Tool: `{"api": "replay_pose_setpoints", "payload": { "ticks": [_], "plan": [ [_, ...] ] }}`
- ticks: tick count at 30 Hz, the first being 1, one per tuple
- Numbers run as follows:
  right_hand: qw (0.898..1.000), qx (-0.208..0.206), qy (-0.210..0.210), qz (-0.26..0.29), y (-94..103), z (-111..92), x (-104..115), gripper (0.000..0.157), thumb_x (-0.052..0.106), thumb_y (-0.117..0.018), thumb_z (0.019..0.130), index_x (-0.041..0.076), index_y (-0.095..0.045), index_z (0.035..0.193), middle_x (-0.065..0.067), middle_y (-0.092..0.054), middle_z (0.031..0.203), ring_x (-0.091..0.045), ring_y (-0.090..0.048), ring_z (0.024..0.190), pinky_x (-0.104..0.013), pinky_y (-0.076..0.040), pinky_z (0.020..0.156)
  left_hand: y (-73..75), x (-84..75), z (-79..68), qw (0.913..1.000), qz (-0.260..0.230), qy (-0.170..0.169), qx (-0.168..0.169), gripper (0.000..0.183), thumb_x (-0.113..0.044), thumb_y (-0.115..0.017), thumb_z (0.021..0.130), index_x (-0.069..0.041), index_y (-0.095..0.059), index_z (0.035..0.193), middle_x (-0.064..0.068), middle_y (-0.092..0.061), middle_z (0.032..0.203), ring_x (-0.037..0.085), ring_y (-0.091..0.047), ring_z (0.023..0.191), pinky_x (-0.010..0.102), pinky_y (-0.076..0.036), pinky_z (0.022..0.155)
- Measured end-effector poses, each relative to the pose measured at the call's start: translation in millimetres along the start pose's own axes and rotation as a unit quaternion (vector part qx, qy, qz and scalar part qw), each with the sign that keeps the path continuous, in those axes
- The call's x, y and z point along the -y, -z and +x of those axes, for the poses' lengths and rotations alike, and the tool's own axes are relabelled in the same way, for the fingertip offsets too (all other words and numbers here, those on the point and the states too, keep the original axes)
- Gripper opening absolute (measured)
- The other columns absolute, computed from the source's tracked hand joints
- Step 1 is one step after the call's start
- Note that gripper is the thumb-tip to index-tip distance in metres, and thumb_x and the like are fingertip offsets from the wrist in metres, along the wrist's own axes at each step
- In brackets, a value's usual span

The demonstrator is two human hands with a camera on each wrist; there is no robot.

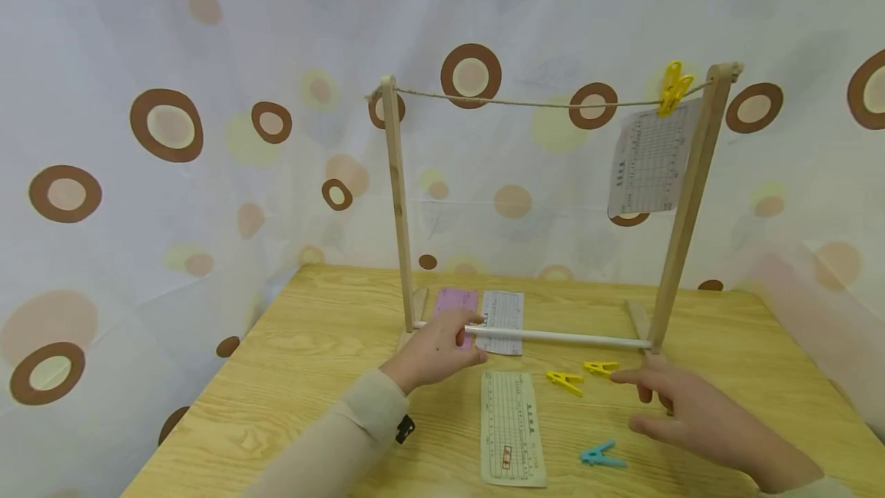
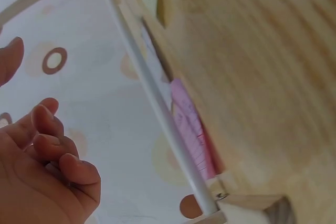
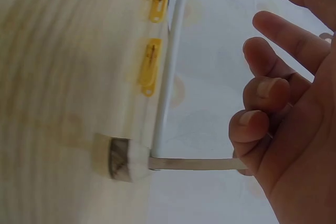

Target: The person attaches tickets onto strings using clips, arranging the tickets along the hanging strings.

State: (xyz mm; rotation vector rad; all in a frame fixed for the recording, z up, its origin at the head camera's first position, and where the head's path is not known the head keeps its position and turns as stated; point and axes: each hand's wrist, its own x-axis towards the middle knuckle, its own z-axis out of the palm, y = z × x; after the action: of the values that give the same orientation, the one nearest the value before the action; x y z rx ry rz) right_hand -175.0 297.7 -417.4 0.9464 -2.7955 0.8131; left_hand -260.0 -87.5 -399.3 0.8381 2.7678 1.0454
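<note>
My left hand [image 1: 439, 348] hovers over the table in front of a white crossbar, its fingers loosely bent with nothing between them. Beneath and beyond it lie a pink printed slip [image 1: 456, 300] and a white printed slip [image 1: 510, 310]. My right hand [image 1: 684, 412], also holding nothing, is above the table's right side. Its fingertips come close to a yellow clothespin [image 1: 598, 367] in the head view; another yellow clothespin [image 1: 567, 381] lies just left. Nearer to me are a pale green slip [image 1: 510, 429] with a red stamp and a blue clothespin [image 1: 600, 455].
A wooden frame [image 1: 399, 198] stands on the table [image 1: 304, 352], with a string [image 1: 512, 103] tied between its posts. At the right end, a yellow clothespin [image 1: 672, 91] holds a printed slip [image 1: 650, 160] on the string. The white crossbar [image 1: 581, 339] joins the posts low down.
</note>
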Motion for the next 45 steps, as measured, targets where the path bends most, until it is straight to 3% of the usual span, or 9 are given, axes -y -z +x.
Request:
{"api": "replay_pose_setpoints", "payload": {
  "ticks": [6, 12, 16, 23, 29, 32, 37, 39, 45],
  "plan": [
    [0.998, 0.045, -0.024, 0.045, -11.4, -6.7, -8.8, 0.048, 0.033, -0.072, 0.095, 0.011, -0.061, 0.136, 0.006, -0.049, 0.092, -0.002, -0.04, 0.067, -0.024, -0.038, 0.056, -16.3, 8.1, 3.3, 0.9993, -0.022, 0.03, 0.005, 0.059, -0.033, -0.076, 0.092, -0.014, -0.056, 0.143, -0.001, -0.055, 0.079, 0.011, -0.047, 0.059, 0.029, -0.041, 0.051],
    [0.998, 0.038, 0.001, 0.046, -20.2, -4.2, -9.7, 0.045, 0.03, -0.074, 0.094, 0.013, -0.062, 0.134, 0.008, -0.049, 0.092, 0.0, -0.039, 0.065, -0.022, -0.039, 0.055, -30.3, 13.6, 4.9, 0.998, -0.053, 0.035, -0.003, 0.057, -0.032, -0.076, 0.092, -0.014, -0.057, 0.142, -0.001, -0.054, 0.079, 0.011, -0.046, 0.062, 0.029, -0.04, 0.055],
    [0.997, 0.035, 0.017, 0.073, -27.3, -4.3, -9.9, 0.041, 0.025, -0.075, 0.094, 0.011, -0.064, 0.131, 0.009, -0.05, 0.092, 0.002, -0.038, 0.063, -0.021, -0.041, 0.054, -33.6, 11.5, 4.0, 0.9973, -0.057, 0.042, 0.018, 0.057, -0.031, -0.076, 0.091, -0.016, -0.057, 0.143, 0.001, -0.054, 0.08, 0.013, -0.046, 0.061, 0.03, -0.041, 0.054],
    [0.99, 0.055, 0.018, 0.128, -35.8, -4.7, -9.1, 0.04, 0.02, -0.074, 0.095, 0.009, -0.064, 0.131, 0.008, -0.052, 0.093, 0.001, -0.041, 0.062, -0.022, -0.042, 0.053, -39.3, 8.5, 1.8, 0.9979, -0.021, 0.03, 0.053, 0.056, -0.026, -0.078, 0.09, -0.013, -0.058, 0.141, -0.001, -0.055, 0.082, 0.012, -0.049, 0.068, 0.03, -0.042, 0.058],
    [0.989, 0.061, 0.012, 0.132, -38.5, -6.7, -13.7, 0.04, 0.021, -0.074, 0.094, 0.009, -0.064, 0.131, 0.009, -0.052, 0.092, -0.003, -0.046, 0.069, -0.023, -0.042, 0.056, -47.9, 6.4, 1.0, 0.9952, -0.026, 0.062, 0.071, 0.056, -0.023, -0.079, 0.089, -0.015, -0.059, 0.14, -0.001, -0.056, 0.081, 0.012, -0.05, 0.068, 0.03, -0.044, 0.059],
    [0.984, 0.096, -0.017, 0.151, -38.9, -6.8, -15.3, 0.041, 0.024, -0.074, 0.094, 0.012, -0.064, 0.133, 0.007, -0.053, 0.093, -0.007, -0.048, 0.076, -0.023, -0.042, 0.061, -49.6, 7.5, 0.7, 0.9943, -0.028, 0.069, 0.076, 0.058, -0.021, -0.081, 0.087, -0.014, -0.059, 0.14, 0.0, -0.056, 0.079, 0.012, -0.05, 0.067, 0.03, -0.043, 0.058],
    [0.967, 0.164, -0.096, 0.17, -36.7, -7.7, -14.0, 0.044, 0.035, -0.073, 0.094, 0.025, -0.062, 0.135, 0.004, -0.059, 0.117, -0.005, -0.05, 0.093, -0.022, -0.044, 0.075, -51.2, 11.4, -0.7, 0.9918, -0.054, 0.078, 0.086, 0.062, -0.018, -0.084, 0.084, -0.014, -0.059, 0.14, 0.001, -0.056, 0.078, 0.012, -0.049, 0.065, 0.029, -0.043, 0.059],
    [0.966, 0.167, -0.108, 0.166, -35.9, -7.7, -13.6, 0.045, 0.037, -0.073, 0.093, 0.026, -0.062, 0.135, 0.002, -0.058, 0.126, -0.005, -0.051, 0.099, -0.021, -0.045, 0.08, -52.1, 13.2, -0.9, 0.9903, -0.07, 0.085, 0.084, 0.062, -0.018, -0.084, 0.084, -0.013, -0.059, 0.14, 0.001, -0.056, 0.079, 0.013, -0.049, 0.065, 0.03, -0.043, 0.059],
    [0.966, 0.171, -0.108, 0.161, -36.4, -5.0, -15.7, 0.044, 0.037, -0.074, 0.093, 0.027, -0.063, 0.134, 0.001, -0.057, 0.129, -0.004, -0.052, 0.1, -0.022, -0.046, 0.08, -52.3, 15.7, 0.6, 0.9871, -0.093, 0.108, 0.074, 0.059, -0.018, -0.085, 0.083, -0.013, -0.061, 0.136, 0.002, -0.056, 0.085, 0.015, -0.051, 0.071, 0.032, -0.045, 0.062]
  ]
}}
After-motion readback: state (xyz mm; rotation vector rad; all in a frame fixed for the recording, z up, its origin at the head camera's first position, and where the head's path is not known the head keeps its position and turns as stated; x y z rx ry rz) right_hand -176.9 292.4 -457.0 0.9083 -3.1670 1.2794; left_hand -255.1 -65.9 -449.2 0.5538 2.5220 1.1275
